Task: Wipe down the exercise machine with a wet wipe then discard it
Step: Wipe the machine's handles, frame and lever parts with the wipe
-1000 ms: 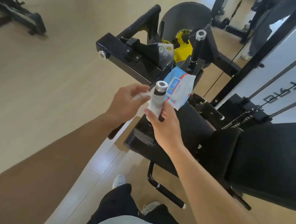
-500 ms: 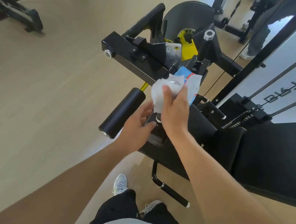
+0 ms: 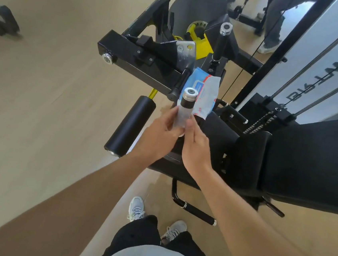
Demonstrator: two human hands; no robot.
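Note:
A black exercise machine (image 3: 149, 65) with a padded seat (image 3: 221, 133) stands in front of me. Its near upright handle (image 3: 188, 97) has a chrome cap on top. A white wet wipe (image 3: 180, 116) is wrapped around this handle below the cap. My left hand (image 3: 159, 135) and my right hand (image 3: 196, 149) both close on the wipe from either side. A blue-and-white pack of wipes (image 3: 204, 94) lies on the machine just behind the handle.
A second upright handle (image 3: 222, 41) rises behind the pack. A black foam roller (image 3: 130, 126) sticks out to the left over the wooden floor. A weight stack with cables (image 3: 315, 76) stands at right. Another person's legs (image 3: 274, 24) show at the top. My shoes (image 3: 136, 208) are below.
My right hand, which held the wipe up over the handle's top, has come down its shaft. My left hand rose from the handle's base onto the wipe. The chrome cap now shows.

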